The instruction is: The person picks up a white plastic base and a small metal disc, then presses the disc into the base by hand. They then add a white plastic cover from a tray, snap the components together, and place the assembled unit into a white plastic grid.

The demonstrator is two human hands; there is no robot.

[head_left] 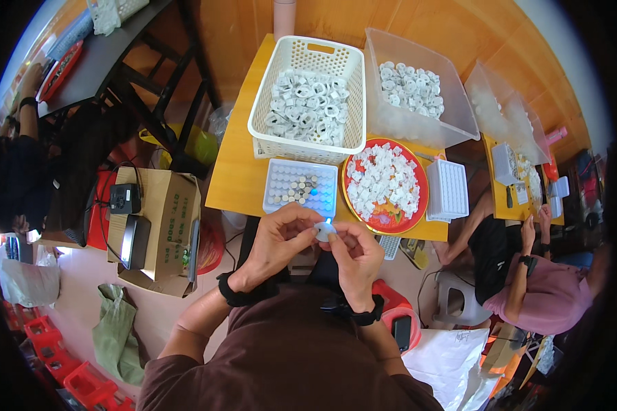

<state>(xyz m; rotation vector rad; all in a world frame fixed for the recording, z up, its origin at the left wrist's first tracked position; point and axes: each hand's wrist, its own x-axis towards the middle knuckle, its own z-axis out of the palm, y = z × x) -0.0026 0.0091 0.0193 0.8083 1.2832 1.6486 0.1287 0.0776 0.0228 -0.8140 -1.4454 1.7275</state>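
Just past the table's near edge, my left hand [284, 240] and my right hand [357, 259] meet, fingertips pinching a small round white plastic piece [324, 232] between them. A blue glow shows at its far edge. Directly beyond lies a pale tray with round pockets [277, 179], several of them filled with small silvery discs [299, 187]. To the right of this tray sits a red round platter [424, 179] heaped with small white plastic parts [382, 177]. The underside of the held piece is hidden by my fingers.
A white basket [358, 92] and a clear bin [452, 130], both holding white parts, stand farther back on the wooden table [227, 179]. Stacked white trays [448, 185] are at right. A cardboard box [175, 226] stands left. Other people sit on both sides.
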